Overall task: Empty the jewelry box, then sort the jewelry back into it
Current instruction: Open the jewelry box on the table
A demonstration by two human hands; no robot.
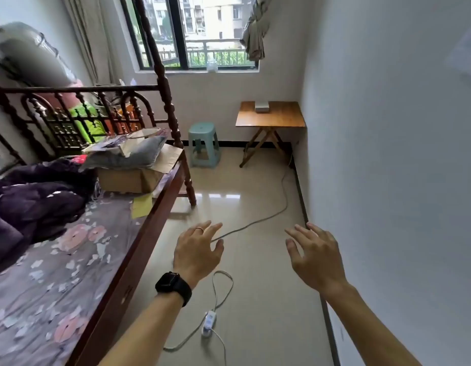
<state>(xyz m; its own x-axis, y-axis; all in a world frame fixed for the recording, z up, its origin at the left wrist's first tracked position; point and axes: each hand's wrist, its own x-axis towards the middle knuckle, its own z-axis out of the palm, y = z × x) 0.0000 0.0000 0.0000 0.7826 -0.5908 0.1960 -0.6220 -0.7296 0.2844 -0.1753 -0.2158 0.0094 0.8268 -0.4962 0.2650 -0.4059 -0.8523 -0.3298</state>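
A small pale grey jewelry box (262, 106) sits with its lid down at the back of a wooden folding table (271, 119) in the far right corner, well beyond both hands. My left hand (198, 250), with a ring and a black watch on the wrist, is stretched out over the floor with relaxed, spread fingers and holds nothing. My right hand (315, 257) is held out the same way near the right wall, fingers spread and empty. No jewelry is visible.
A bed (78, 260) with a dark wooden frame fills the left side, piled with a cardboard box (128, 178) and bedding. A green plastic stool (204, 143) stands left of the table. A cable (258, 220) and switch (209, 322) lie across the tiled floor.
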